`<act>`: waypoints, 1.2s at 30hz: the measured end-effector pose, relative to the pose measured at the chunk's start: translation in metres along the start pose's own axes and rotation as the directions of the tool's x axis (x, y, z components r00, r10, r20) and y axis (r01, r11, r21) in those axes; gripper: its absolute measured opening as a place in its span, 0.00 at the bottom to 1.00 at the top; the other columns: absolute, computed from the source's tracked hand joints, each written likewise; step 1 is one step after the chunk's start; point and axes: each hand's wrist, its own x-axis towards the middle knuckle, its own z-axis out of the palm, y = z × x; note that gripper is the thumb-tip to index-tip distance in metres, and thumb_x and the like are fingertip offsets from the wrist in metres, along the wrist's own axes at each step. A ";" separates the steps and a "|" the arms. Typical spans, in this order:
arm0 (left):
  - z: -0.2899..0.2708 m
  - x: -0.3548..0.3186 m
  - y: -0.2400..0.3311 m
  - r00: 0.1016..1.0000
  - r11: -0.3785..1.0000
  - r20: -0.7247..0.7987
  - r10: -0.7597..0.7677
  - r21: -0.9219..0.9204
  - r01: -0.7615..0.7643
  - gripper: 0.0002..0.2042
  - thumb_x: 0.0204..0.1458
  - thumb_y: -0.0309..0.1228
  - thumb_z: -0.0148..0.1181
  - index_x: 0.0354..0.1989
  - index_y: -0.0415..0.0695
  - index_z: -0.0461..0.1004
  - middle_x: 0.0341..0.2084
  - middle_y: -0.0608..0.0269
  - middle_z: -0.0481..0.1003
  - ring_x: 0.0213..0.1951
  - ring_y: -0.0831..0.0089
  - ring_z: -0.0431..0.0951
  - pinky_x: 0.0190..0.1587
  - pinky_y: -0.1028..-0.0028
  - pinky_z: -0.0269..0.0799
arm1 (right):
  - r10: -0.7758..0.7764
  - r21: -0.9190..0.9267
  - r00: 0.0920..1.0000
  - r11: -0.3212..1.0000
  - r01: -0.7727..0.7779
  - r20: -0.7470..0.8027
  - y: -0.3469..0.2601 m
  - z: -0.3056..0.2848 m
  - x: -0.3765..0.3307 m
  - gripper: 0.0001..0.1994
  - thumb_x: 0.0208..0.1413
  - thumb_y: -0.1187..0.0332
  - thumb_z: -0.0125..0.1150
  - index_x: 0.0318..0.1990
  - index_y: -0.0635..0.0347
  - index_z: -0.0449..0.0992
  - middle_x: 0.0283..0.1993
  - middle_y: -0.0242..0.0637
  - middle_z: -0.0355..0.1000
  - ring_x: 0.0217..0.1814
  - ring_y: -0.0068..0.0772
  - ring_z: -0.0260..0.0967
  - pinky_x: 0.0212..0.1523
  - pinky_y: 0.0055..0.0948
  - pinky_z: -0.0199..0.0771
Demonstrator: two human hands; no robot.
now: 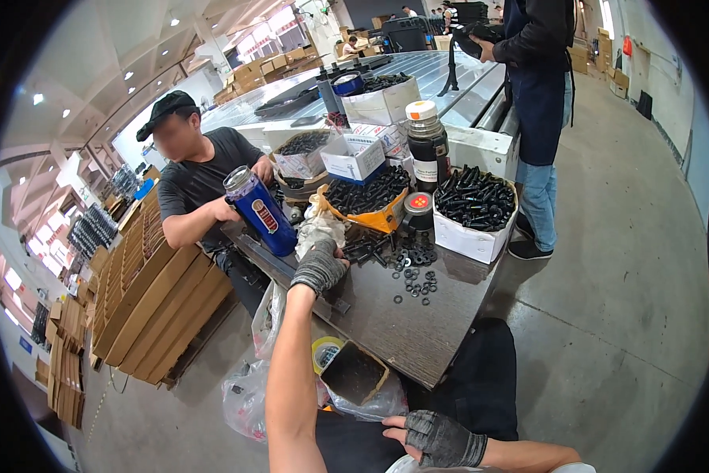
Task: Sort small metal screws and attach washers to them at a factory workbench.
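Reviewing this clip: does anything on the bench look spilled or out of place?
Slightly: black washers lie scattered on the tabletop, beside a heap of loose bolts. It looks odd because other bolts sit contained in a white box, though the spread may be deliberate.

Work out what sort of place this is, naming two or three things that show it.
Probably a factory assembly workshop: a white cardboard box heaped with black threaded bolts, loose black ring-shaped washers on a dark brown rectangular table, and stacked flat brown cardboard at left.
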 end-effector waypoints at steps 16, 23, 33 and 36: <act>0.020 -0.158 0.087 0.584 0.675 -0.520 0.624 -0.017 -0.737 0.17 0.46 0.27 0.62 0.46 0.38 0.70 0.42 0.48 0.72 0.44 0.49 0.76 0.46 0.61 0.74 | 0.236 0.344 0.774 0.939 -0.026 -0.588 0.024 -0.105 0.089 0.09 0.68 0.67 0.50 0.49 0.62 0.71 0.36 0.28 0.67 0.36 0.19 0.62 0.37 0.21 0.63; 0.046 -0.183 0.073 0.579 0.688 -0.628 0.520 -0.094 -0.719 0.10 0.52 0.23 0.58 0.43 0.36 0.69 0.41 0.50 0.70 0.46 0.53 0.76 0.47 0.60 0.74 | 0.237 0.333 0.817 0.941 -0.058 -0.526 0.015 -0.085 0.094 0.12 0.70 0.66 0.49 0.51 0.64 0.73 0.43 0.32 0.71 0.42 0.22 0.66 0.44 0.23 0.68; 0.069 -0.190 0.092 0.877 0.409 -0.480 0.037 -0.793 -0.451 0.17 0.58 0.27 0.57 0.55 0.37 0.73 0.42 0.59 0.76 0.46 0.70 0.76 0.53 0.71 0.70 | 0.231 0.281 0.766 0.957 -0.069 -0.600 0.014 -0.081 0.094 0.13 0.69 0.68 0.49 0.51 0.68 0.75 0.50 0.38 0.72 0.54 0.32 0.68 0.59 0.29 0.64; 0.070 -0.202 0.097 0.906 0.328 -0.422 -0.023 -0.860 -0.392 0.15 0.57 0.26 0.58 0.52 0.36 0.74 0.42 0.57 0.77 0.47 0.72 0.76 0.53 0.72 0.70 | 0.138 0.137 0.770 0.988 -0.067 -0.623 0.001 -0.076 0.091 0.10 0.67 0.71 0.51 0.49 0.67 0.76 0.47 0.39 0.73 0.52 0.33 0.69 0.57 0.30 0.66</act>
